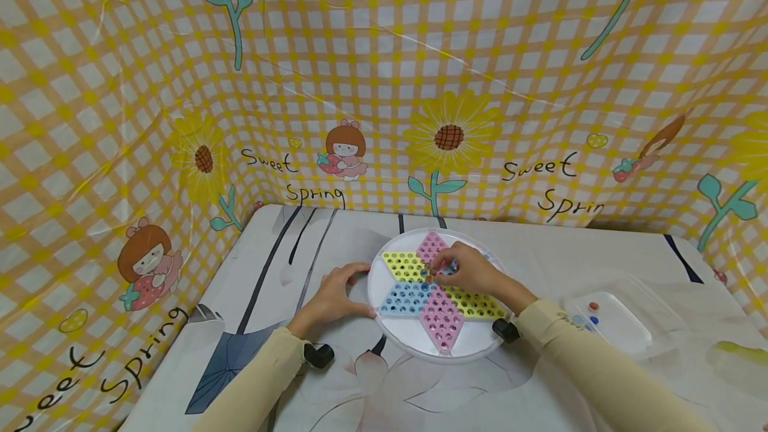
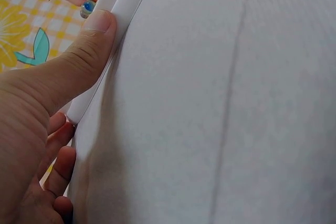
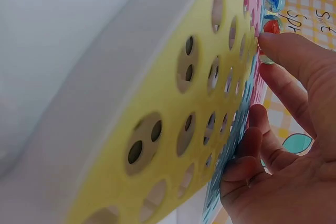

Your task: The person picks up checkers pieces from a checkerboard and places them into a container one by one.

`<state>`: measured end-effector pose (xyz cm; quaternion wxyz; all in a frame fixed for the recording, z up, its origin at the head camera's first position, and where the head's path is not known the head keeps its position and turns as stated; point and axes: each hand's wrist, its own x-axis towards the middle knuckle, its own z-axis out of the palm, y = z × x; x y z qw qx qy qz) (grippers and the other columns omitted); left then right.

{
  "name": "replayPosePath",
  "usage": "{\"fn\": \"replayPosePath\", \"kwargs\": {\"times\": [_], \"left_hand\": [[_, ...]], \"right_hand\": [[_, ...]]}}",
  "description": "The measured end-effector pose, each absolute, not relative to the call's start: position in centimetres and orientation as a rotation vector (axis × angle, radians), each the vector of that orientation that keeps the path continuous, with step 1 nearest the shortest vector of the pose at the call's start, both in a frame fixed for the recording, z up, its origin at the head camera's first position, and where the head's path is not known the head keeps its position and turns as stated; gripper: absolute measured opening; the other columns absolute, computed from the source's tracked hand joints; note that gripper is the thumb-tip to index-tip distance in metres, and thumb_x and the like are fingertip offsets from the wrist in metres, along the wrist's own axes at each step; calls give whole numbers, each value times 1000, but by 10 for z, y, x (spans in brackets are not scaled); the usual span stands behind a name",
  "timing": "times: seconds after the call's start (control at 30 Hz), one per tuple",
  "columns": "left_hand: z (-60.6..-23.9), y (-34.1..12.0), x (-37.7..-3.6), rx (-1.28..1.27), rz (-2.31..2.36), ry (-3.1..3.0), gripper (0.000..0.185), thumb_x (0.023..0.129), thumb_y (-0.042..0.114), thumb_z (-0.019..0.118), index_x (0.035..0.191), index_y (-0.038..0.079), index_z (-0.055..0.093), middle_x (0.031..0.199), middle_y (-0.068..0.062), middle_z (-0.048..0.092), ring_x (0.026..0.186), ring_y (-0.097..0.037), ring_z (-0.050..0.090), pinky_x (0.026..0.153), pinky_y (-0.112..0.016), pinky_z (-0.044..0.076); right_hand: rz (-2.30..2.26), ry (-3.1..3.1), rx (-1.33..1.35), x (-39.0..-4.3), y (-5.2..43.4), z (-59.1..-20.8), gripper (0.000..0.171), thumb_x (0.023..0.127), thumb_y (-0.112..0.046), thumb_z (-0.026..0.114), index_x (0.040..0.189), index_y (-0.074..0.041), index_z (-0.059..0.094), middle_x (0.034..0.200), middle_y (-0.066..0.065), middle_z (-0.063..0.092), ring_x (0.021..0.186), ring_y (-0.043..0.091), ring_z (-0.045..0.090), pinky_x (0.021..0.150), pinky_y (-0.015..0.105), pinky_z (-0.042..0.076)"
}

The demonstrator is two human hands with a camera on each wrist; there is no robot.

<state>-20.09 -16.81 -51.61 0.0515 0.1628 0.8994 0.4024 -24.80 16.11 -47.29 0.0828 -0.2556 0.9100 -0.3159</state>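
Note:
A round white Chinese checkers board [image 1: 396, 335] with a star of pink, yellow and blue hole panels lies on the table. My left hand [image 1: 331, 295] touches its left rim, thumb and index finger spread apart along the edge. Over the board's middle, my right hand [image 1: 471, 271] pinches a marble [image 3: 266, 57] between thumb and index finger, mostly hidden by them. Just beyond it in the right wrist view sit a red-orange marble [image 3: 272, 26] and a blue-and-white marble [image 3: 274, 0]. The right hand's other fingers curl loosely over the blue panel.
Right of the board stands a clear plastic box [image 1: 630, 322] holding an orange marble [image 1: 594, 306] and a few blue ones. A checkered sunflower cloth [image 1: 372, 72] hangs behind and at the sides of the patterned tabletop.

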Motion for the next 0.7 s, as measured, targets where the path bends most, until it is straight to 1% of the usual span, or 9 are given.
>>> {"fn": "replayPosePath", "kwargs": {"times": [0.27, 0.43, 0.7], "left_hand": [[-515, -168, -200, 482, 1215, 2735, 90, 67, 37, 98, 145, 23, 56, 120, 0, 59, 104, -18, 47, 88, -41, 31], [-516, -168, -201, 469, 1213, 2735, 91, 66, 37, 98, 145, 25, 56, 120, 1, 58, 104, -17, 47, 88, -40, 31], [-517, -167, -201, 487, 1210, 2743, 90, 66, 37, 98, 145, 24, 57, 118, 2, 58, 102, -17, 46, 87, -40, 29]], "right_hand": [[-941, 2736, -798, -247, 160, -473, 9, 89, -12, 78, 96, -14, 74, 96, 6, 61, 90, 24, 53, 78, 37, 42], [-934, 2737, -810, -247, 158, -472, 8, 90, -12, 78, 96, -14, 73, 96, 6, 61, 90, 23, 54, 78, 37, 44], [-936, 2736, -803, -244, 159, -471, 9, 90, -12, 78, 97, -13, 73, 97, 7, 61, 91, 23, 55, 79, 37, 44]]}}
